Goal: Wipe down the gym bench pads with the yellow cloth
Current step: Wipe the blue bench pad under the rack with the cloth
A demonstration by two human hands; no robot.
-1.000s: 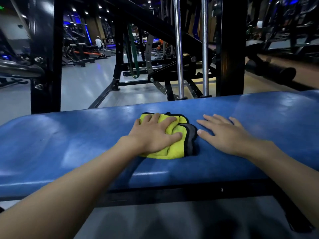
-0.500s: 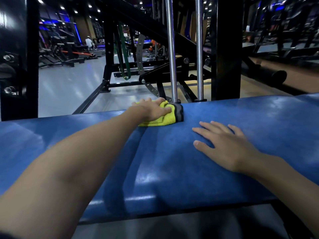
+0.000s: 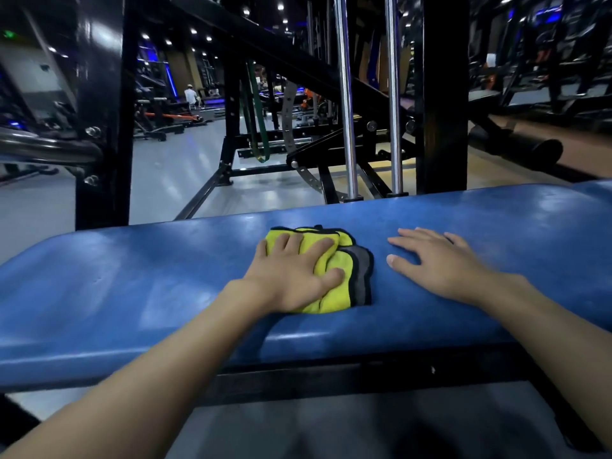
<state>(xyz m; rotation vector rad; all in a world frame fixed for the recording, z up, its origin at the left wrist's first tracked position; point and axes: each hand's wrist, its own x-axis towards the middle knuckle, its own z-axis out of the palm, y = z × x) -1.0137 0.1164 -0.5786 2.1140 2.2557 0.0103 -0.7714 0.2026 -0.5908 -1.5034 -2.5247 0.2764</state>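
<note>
Left hand (image 3: 291, 276), fingers spread, presses folded yellow cloth (image 3: 337, 283) on blue bench pad (image 3: 132, 293); right hand (image 3: 440, 263) flat, spread, just right. Cloth looks soft, light; palm-down w/ pressure should grip best.

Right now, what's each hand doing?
Left hand: open, palm pressing the yellow cloth onto the blue bench pad.
Right hand: open, flat on the pad, empty.

Left hand (image 3: 291, 276) pressed flat, fingers (image 3: 318, 251) spread; right hand (image 3: 440, 263) palm-down.

Dim hall; small ceiling spotlights (image 3: 193, 30) overhead. Glare streaks on blue bench pad (image 3: 496, 220). Wide-angle bowing at edges; background soft.
</note>
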